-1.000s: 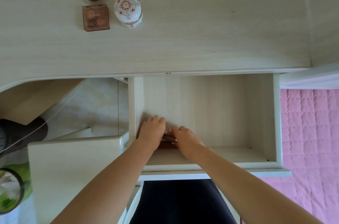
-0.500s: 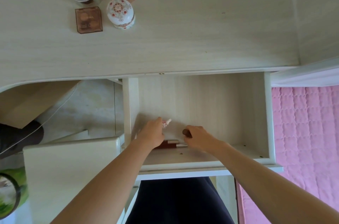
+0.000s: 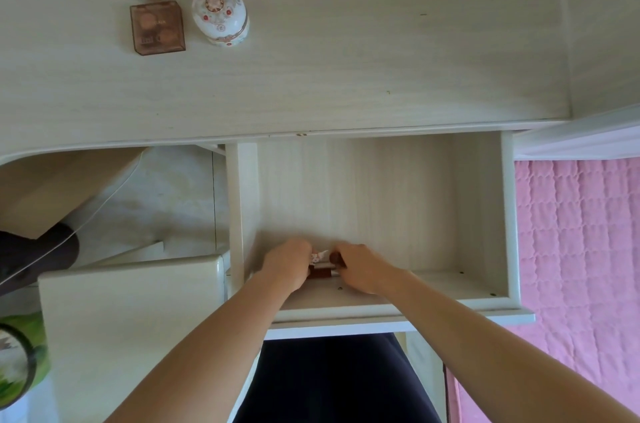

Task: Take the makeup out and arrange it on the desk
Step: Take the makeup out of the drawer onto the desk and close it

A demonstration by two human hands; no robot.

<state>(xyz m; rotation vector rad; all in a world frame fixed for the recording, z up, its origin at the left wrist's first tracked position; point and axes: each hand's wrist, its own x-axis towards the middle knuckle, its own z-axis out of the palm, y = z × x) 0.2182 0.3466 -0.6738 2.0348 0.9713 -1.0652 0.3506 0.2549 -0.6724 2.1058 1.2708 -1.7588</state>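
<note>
brown makeup (image 3: 319, 273) half-hidden btwn hands (image 3: 289, 263) (image 3: 360, 270)

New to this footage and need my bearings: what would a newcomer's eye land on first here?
Near-left in the open drawer, the left hand grips a white-and-pink piece and the right hand a dark brown piece, a reddish-brown tube lying between them. Four makeup items cluster far left on the desk, including a brown square compact and a patterned white pot.

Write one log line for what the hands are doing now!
place: drawer | left hand: holds pink-white item | right hand: holds brown tube | desk: four makeup pieces out
</note>
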